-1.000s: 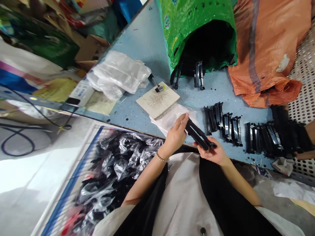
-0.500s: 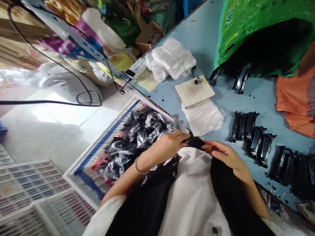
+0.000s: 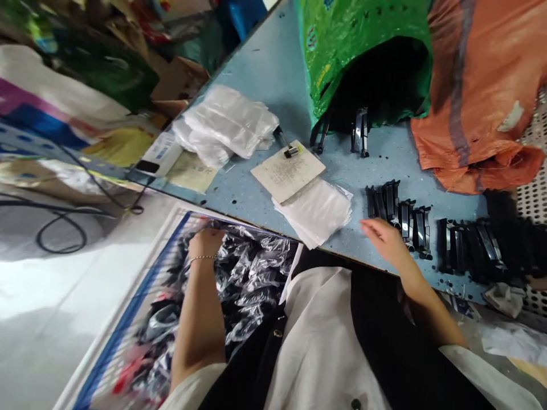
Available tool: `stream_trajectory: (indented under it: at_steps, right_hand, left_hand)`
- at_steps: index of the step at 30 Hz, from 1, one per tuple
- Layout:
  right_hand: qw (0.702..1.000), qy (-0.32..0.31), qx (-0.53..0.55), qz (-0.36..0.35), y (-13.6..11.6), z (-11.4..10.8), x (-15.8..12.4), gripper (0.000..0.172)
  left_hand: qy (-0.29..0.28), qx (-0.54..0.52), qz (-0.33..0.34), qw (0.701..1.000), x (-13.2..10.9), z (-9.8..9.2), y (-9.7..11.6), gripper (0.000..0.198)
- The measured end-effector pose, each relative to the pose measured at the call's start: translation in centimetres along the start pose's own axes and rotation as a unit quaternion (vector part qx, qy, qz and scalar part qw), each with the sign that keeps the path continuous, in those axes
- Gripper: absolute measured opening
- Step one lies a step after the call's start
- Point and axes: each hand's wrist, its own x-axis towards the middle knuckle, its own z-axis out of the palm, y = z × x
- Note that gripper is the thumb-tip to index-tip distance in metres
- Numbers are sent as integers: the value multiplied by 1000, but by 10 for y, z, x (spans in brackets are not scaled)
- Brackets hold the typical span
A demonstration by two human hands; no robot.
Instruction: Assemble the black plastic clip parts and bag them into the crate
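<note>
Containers: below and around the left fingers stands a blue-edged basket (image 3: 132, 297), filled with bagged black items (image 3: 256, 266) in clear plastic; the left hand (image 3: 205, 244) is over it with fingers curled, seen from the back, so whether they grip anything cannot be told. Ahead of the right fingers lies a green bag (image 3: 367, 23), its dark mouth facing the wearer, with black parts (image 3: 359, 134) protruding onto the table; ahead and to the right of those fingers is an orange sack (image 3: 491, 85), contents hidden. The right hand (image 3: 387, 242) has its fingers loosely bent and parted, no object seen in their hold, just beside a cluster of black parts; a further group lies beyond, to the right. Labels: ahead-left of the left fingers, a white box (image 3: 159, 152) bears small print, illegible; the green bag carries red and yellow marks, also illegible. Surface and room: pale floor (image 3: 25, 302) left of the left fingers; the blue speckled table (image 3: 273, 74) ahead holds folded plastic (image 3: 231, 119), a stained board (image 3: 286, 173) with a metal-headed tool (image 3: 291, 151), and, left of the right fingers, a stack of thin bags (image 3: 316, 213); far right, a perforated panel (image 3: 530, 182)
</note>
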Motion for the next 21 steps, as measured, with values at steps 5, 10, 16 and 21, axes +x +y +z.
stream_trajectory:
  at_steps: [5,10,16,21]
  right_hand:
    - [909,-5,-383,167,8,-26,18,42]
    - [915,-12,-368,162,28,-20,19,36]
    - [960,-5,210,185,56,-18,-10,35]
    - [797,-153,565,147,42,23,-20,35]
  left_hand:
    - [84,-174,203,960,-61,5,108,34]
    - [112,-143,394,901,-92,51,228,10]
    - [-33,-388,276,879,-47,56,231,18]
    - [-70,-473,249,842,-33,56,217,3]
